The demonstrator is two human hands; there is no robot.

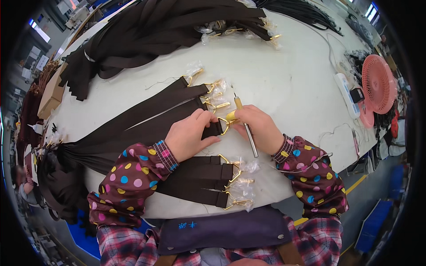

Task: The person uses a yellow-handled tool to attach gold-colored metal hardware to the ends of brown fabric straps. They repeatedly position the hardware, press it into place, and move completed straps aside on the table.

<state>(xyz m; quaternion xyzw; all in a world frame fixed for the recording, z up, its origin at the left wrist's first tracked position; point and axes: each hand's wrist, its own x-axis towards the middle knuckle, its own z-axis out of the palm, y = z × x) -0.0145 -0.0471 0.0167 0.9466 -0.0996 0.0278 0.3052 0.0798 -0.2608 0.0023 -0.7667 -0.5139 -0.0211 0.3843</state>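
Note:
My left hand [190,134] pinches the end of a dark brown strap [214,129], its thumb and fingers closed around the band. A gold-coloured metal buckle [224,126] hangs at that strap's tip. In my right hand [261,127] is a slim pen-like tool [252,141] with a silver shaft, a yellowish section and a thin tip pointing away from me. The right fingertips also meet a gold metal piece [230,116] beside the buckle. Other straps fan out nearby, several ending in gold hooks [220,106] wrapped in clear plastic [243,188].
A large heap of dark straps [146,35] lies across the far side of the white table [284,88]. At the right stand a pink fan [378,84] and a white power strip [347,95]. A cardboard box [52,91] sits at the left edge.

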